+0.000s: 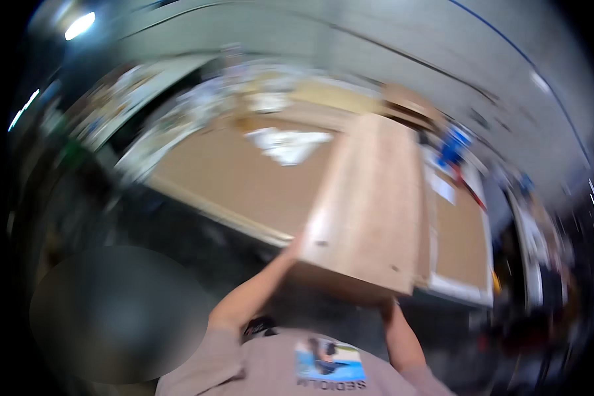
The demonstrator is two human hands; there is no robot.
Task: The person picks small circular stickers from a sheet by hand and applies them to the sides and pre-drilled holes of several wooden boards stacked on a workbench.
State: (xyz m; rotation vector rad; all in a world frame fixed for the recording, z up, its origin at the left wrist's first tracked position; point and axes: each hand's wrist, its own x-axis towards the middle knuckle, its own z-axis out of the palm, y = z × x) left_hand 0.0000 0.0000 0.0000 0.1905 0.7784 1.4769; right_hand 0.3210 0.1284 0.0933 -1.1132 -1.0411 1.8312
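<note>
A long, pale wooden box-like piece (369,204) slants up and away in front of me, with two small dark holes near its closer end. My left hand (293,251) grips its left side near that end; the fingers are mostly hidden behind the wood. Under the near right corner, my right hand (390,304) supports the piece, its fingers out of sight below. The far end of the piece overlaps a workbench with a brown top (237,178). Motion blurs much of the picture.
White crumpled cloth or paper (289,145) lies on the bench. Another brown wooden piece (409,105) sits at the back. To the right are a blue object (453,145), a red tool-like item (467,185) and a second brown panel (461,228). A pale wall (402,33) stands behind.
</note>
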